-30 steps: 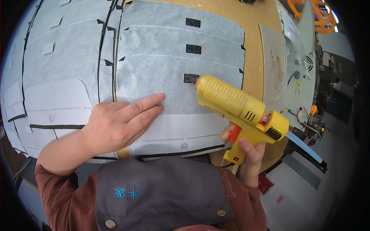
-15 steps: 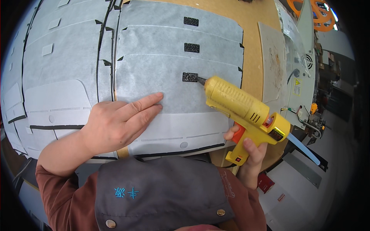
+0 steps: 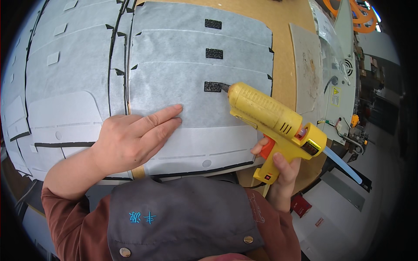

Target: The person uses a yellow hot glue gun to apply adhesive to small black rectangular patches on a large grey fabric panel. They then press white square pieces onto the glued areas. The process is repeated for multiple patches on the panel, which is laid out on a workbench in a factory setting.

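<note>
yellow glue gun at black patch

head view: yellow glue gun (image 3: 272,119) gripped by right hand (image 3: 278,174), fingers curled round handle, index on orange trigger, nozzle touching nearest black patch (image 3: 212,86) on grey felt sheet (image 3: 183,91). left hand (image 3: 130,139) flat on sheet, fingers together, prob pinning it steady. wooden table (image 3: 285,17) underneath, machine (image 3: 344,82) at right.
</note>
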`<state>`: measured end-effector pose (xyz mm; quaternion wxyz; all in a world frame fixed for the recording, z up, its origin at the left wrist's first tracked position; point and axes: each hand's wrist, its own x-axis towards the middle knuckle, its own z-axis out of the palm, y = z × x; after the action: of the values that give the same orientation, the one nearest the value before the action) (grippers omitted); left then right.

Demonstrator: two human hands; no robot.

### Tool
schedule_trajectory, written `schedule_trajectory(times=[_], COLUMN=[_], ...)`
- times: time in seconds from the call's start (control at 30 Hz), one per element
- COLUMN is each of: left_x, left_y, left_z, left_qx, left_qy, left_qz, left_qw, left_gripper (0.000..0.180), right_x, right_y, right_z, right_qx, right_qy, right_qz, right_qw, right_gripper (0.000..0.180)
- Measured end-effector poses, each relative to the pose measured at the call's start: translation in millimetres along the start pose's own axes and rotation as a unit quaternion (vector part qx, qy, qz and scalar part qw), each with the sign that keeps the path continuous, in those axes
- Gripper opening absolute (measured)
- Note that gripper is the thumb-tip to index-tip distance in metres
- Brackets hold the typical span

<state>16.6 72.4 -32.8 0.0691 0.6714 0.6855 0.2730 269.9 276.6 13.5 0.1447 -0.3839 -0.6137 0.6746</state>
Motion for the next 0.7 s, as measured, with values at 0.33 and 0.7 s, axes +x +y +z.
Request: schedule_trajectory(times=[0.33, 0.7], left_x=[0.0, 2.4], left_y=[-0.2, 1.0], left_z=[-0.4, -4.5], left_qx=[0.000, 0.001], left_qy=[0.001, -0.008], left_qz=[0.000, 0.001], left_qw=[1.000, 1.000], left_gripper=[0.032, 0.032], right_x=[-2.8, -0.4], right_y=[-14.2, 1.4], right_z=[18.4, -10.1], right_qx=[0.003, 0.040], right_qy=[0.016, -0.053], right_qz=[0.027, 0.013], right_qw=[1.000, 0.998], right_gripper=[0.064, 0.058])
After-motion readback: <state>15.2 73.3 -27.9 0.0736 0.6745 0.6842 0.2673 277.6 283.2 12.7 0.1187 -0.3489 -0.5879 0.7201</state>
